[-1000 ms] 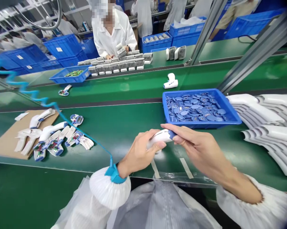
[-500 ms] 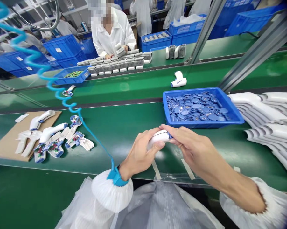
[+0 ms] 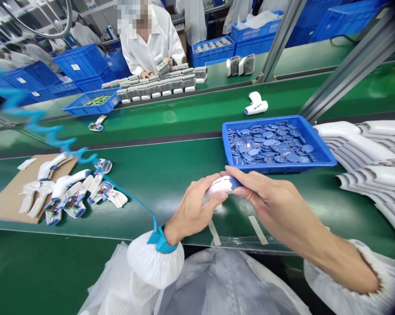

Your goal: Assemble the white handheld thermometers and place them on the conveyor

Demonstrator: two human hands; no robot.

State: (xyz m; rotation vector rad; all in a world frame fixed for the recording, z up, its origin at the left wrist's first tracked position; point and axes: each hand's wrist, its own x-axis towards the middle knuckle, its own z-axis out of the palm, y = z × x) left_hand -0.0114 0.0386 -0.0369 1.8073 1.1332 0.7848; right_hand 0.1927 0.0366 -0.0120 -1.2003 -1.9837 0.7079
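Between my two hands, over the near edge of the green work surface, is a white infrared thermometer housing (image 3: 218, 186) with a blue end piece. My left hand (image 3: 191, 208) wraps round its white body, thumb on the near side. The thumb and fingers of my right hand (image 3: 276, 199) pinch the blue end. Much of the housing is hidden by the fingers. Just beyond the hands stands a blue tray (image 3: 283, 168) filled with flat blue plastic parts. A blue wrist strap (image 3: 163, 240) with a coiled cord is on my left wrist.
Opened thermometer halves with circuit boards (image 3: 74, 205) lie at left, partly on cardboard (image 3: 10, 199). Stacked white shells (image 3: 371, 179) stand at right. A finished-looking thermometer (image 3: 257, 105) is on the green belt (image 3: 171, 116). Across it, a co-worker (image 3: 154, 39) handles grey-and-white parts (image 3: 164, 83). A metal post (image 3: 351, 65) rises at right.
My right hand has shifted its grip, and more of the blue end piece now shows. Beyond the tray, the thermometer on the belt has moved right. My view has tilted slightly.
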